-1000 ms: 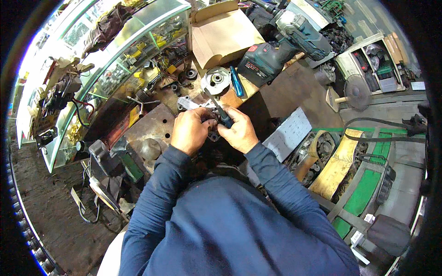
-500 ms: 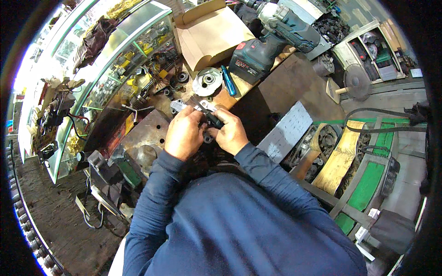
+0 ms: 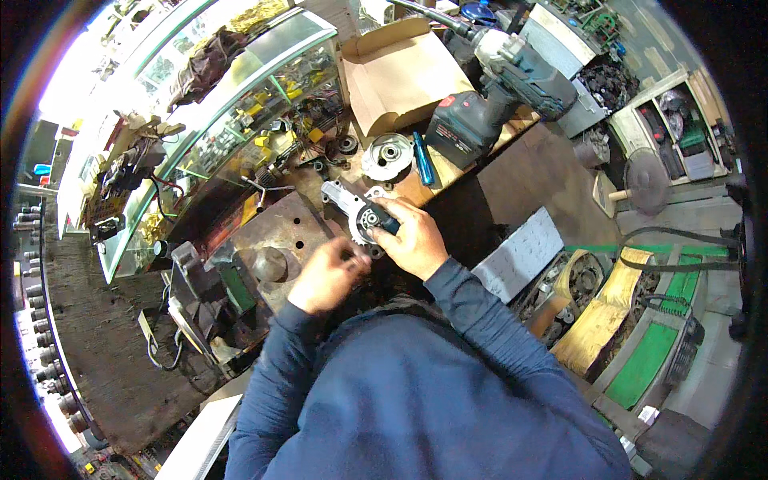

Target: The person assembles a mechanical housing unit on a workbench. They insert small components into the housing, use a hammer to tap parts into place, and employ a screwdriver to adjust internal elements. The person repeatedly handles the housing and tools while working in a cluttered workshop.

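In front of my body, my right hand (image 3: 414,240) is closed around one side of a silver cast-metal housing (image 3: 344,198). A dark, rounded piece (image 3: 386,218) shows beneath its fingers, and a ring-shaped part like a bearing faces up beside the thumb. Whether the dark piece belongs to the housing or is a separate tool, I cannot tell. My left hand (image 3: 326,276) is off the housing, just below and to its left. Its fingers are curled and smeared by motion, so any small thing in them is hidden.
Beyond the housing lie a round metal cover (image 3: 388,157) and a blue-handled tool (image 3: 423,160). A cordless impact wrench (image 3: 492,100) stands beside an open cardboard box (image 3: 404,76). On the left are a steel plate with holes (image 3: 292,220), a vise (image 3: 210,292) and a glass case (image 3: 240,104).
My left hand has come away from the housing, down and left. The right hand still grips, and more of the housing and its ring-shaped part is exposed. The whole view has shifted slightly.
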Tool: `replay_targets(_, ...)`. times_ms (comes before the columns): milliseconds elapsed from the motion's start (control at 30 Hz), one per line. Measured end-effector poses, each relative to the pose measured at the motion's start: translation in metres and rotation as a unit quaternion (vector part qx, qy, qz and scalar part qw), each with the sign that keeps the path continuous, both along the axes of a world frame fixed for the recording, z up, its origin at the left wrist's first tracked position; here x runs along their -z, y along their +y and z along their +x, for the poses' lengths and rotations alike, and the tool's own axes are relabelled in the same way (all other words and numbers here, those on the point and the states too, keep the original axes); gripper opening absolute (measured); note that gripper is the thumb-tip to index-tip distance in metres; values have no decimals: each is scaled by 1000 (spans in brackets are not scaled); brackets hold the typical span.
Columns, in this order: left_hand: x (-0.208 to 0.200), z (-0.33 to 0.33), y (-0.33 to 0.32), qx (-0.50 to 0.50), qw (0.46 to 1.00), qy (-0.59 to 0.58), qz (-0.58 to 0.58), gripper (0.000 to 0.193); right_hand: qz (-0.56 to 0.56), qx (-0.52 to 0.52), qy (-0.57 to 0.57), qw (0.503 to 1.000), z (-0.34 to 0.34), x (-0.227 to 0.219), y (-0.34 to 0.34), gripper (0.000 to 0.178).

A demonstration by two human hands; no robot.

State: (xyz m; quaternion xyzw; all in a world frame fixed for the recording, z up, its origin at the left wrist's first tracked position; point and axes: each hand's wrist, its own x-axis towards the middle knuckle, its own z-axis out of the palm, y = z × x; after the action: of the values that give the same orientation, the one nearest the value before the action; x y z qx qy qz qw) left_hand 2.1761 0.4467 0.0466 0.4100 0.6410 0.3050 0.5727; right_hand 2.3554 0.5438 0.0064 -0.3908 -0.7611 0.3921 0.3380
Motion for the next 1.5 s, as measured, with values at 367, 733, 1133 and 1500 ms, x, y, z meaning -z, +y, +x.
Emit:
replay_targets(367, 33, 43, -1, -94, 993, -11, 76, 16, -26, -48, -90, 994, -15, -19, 26, 42)
replay_targets(733, 17, -27, 12, -79, 975, -192, 84, 16, 82, -12, -124, 989, -55, -18, 51, 39)
replay_targets(1133, -2, -46, 0, -255, 860, -442, -22, 14, 102, -60, -168, 979, -59, -39, 60, 37)
replay_targets(1500, 9, -16, 39, -438, 819, -364, 65, 9, 17, -129, -126, 983, -54, -43, 98, 38)
